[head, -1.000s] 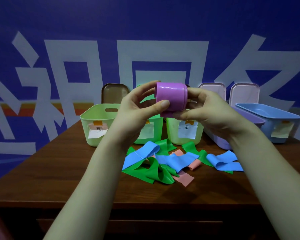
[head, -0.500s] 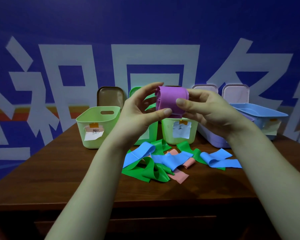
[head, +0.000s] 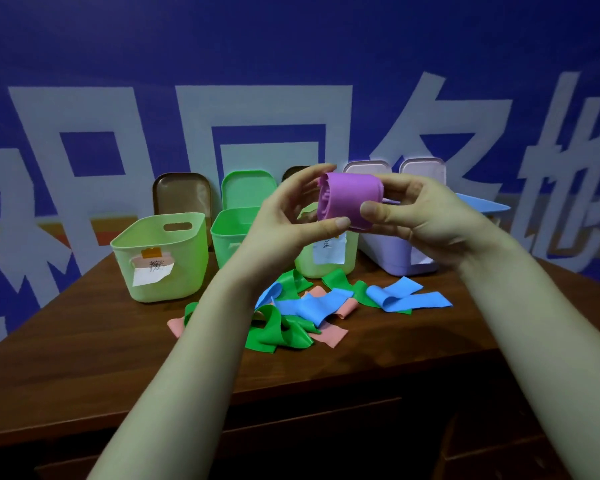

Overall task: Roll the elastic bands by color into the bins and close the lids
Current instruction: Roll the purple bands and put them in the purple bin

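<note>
both hands were together on the purple roll (head: 352, 199), held in the air above the table (head: 118, 358), over the loose bands and in front of the row of bins. the left hand (head: 284, 220) pinched its left end, thumb beneath and fingers arched over the top. the right hand (head: 426, 216) clamped the right part, thumb on the near face and fingers wrapped behind. that two-sided grip looked meant to stop the coils springing open, as rolled elastic likely would if let go.

the roll lay on its side. its long axis ran left to right, roughly level, with the spiral end turned left and a little toward the camera, so the layers showed.

the lilac bin (head: 388, 254) stood just below and beyond the right hand, probably the matching drop, and a pale lid (head: 423, 173) leaned on the far wall behind it. green bands (head: 274, 336), blue bands (head: 305, 306) and pink bands (head: 329, 336) lay unrolled in a heap nearer the camera.
</note>
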Demonstrator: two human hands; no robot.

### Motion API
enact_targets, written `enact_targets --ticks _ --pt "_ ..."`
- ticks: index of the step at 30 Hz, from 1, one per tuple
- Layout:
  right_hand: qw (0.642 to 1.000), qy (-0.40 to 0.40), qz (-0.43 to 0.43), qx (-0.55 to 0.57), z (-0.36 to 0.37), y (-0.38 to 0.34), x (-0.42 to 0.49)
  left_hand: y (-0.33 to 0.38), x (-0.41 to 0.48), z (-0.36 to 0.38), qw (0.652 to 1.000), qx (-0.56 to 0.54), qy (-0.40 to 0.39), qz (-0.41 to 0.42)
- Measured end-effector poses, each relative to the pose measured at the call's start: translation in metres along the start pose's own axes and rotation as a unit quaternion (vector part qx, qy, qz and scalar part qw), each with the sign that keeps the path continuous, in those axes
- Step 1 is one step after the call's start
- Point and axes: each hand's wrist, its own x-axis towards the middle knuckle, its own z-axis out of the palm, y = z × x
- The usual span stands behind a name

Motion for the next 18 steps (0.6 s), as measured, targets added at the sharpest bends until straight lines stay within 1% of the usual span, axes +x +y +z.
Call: enact_targets --ticks 4,7,12,18 --pt "0.998 0.043 -0.035 -0.043 -0.011 0.005 -0.004 -0.007 0.016 0.013 0.999 -0.041 -0.002 -0.026" --pt "0.996 0.065 -0.041 -0.050 -0.029 0.010 -0.003 -0.015 0.031 0.025 0.997 -0.050 0.008 -0.054" --pt "0.997 0.073 -0.026 -0.025 -0.071 0.023 0.010 -0.037 0.066 0.049 0.995 -0.049 0.014 -0.088" --pt "0.998 0.058 -0.029 -0.022 -0.131 0.047 0.047 -0.077 0.122 0.075 0.991 -0.073 0.030 -0.109"
